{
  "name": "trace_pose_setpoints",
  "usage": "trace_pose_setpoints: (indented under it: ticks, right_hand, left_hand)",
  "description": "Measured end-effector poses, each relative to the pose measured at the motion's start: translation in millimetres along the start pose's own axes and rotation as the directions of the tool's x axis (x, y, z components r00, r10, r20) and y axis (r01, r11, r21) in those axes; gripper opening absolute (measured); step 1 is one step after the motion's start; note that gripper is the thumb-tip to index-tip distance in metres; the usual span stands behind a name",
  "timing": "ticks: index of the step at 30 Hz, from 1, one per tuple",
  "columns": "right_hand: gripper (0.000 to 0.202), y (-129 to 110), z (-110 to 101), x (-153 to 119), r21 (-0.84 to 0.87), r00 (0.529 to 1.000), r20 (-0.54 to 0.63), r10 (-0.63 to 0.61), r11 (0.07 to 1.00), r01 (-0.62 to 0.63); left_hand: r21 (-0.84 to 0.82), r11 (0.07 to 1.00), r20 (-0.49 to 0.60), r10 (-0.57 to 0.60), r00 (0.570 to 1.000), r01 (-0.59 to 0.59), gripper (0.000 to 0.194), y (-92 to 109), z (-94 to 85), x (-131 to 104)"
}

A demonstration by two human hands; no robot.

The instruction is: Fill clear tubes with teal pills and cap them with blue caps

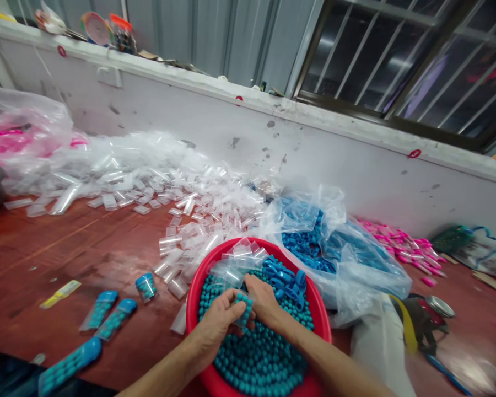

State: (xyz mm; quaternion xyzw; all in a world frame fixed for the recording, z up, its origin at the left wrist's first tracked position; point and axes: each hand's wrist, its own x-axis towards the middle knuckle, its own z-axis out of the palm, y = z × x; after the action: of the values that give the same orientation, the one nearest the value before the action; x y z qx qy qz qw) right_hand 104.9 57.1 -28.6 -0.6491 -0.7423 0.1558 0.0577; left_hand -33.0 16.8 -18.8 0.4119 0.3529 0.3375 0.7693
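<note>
My left hand (227, 311) is closed around a small clear plastic sleeve (243, 310) packed with teal beads, just above the basin. Right beside it, my right hand (262, 295) has its fingers curled downward among the beads; whatever they grip is hidden. Both hands are over a red basin (325, 325) full of loose teal beads (264, 358). Clear empty sleeves (231, 270) lie on the beads at the basin's back left. Blue plastic caps (287, 281) lie on them at the back right.
Several filled, blue-capped sleeves (116, 318) lie on the red table (119, 248) at left, near a yellow-handled tool (60, 294). Empty sleeves (144, 171) are heaped behind. A bag of blue caps (347, 248) stands right of the basin, with pink pieces (400, 245) beyond.
</note>
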Motion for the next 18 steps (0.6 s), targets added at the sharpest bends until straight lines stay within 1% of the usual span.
trace_pose_setpoints:
  ticks: [2,3,4,6,7,10,11,12,15,16,18]
  right_hand:
    - [0.017,5.5,-2.2,-4.3,0.065,0.999,-0.041,-0.014,0.998,0.016]
    - [0.017,8.8,-5.1,-8.2,0.143,0.997,-0.072,-0.012,0.99,0.022]
    - [0.018,11.7,-8.6,-12.9,0.246,0.996,-0.093,-0.007,0.969,0.03]
    - [0.021,14.6,-15.0,-23.7,0.449,0.995,-0.097,-0.021,0.891,0.063]
    - [0.023,14.7,-17.3,-29.1,0.506,0.995,-0.093,-0.048,0.858,0.089]
    - [0.026,13.6,-19.3,-42.7,0.527,0.984,-0.106,-0.142,0.832,0.177]
    - [0.029,14.2,-18.6,-45.8,0.548,0.983,-0.101,-0.151,0.817,0.181]
    - [0.031,15.6,-17.5,-48.0,0.592,0.986,-0.076,-0.148,0.789,0.164]
    - [0.036,21.9,-13.8,-50.6,0.755,0.994,0.026,-0.105,0.654,0.049]
    - [0.037,23.5,-13.1,-50.9,0.791,0.996,0.034,-0.082,0.611,0.024]
    - [0.036,24.0,-13.6,-51.8,0.838,0.999,-0.001,-0.039,0.546,0.021]
  left_hand:
    - [0.06,0.998,-0.029,0.016,0.999,-0.015,0.036,-2.1,0.7,1.3]
    - [0.095,0.995,-0.053,0.013,0.998,-0.008,0.034,-3.5,1.5,2.4]
    - [0.131,0.991,-0.076,0.001,0.997,0.008,0.032,-5.0,2.5,3.8]
    - [0.196,0.98,-0.103,-0.025,0.994,0.045,0.029,-8.2,4.5,6.6]
    - [0.225,0.973,-0.107,-0.032,0.994,0.055,0.027,-9.6,5.3,7.8]
    - [0.276,0.96,-0.106,-0.006,0.994,0.036,0.024,-12.3,6.4,9.3]
    - [0.276,0.961,-0.1,0.007,0.995,0.021,0.024,-12.4,6.4,9.1]
    - [0.272,0.962,-0.092,0.018,0.996,0.008,0.024,-12.3,6.4,8.7]
    - [0.262,0.965,-0.079,0.024,0.997,-0.002,0.026,-11.0,6.8,7.1]
    - [0.266,0.964,-0.083,0.025,0.996,-0.002,0.026,-10.6,7.0,6.7]
    - [0.284,0.959,-0.098,0.032,0.995,-0.003,0.026,-10.3,7.0,6.3]
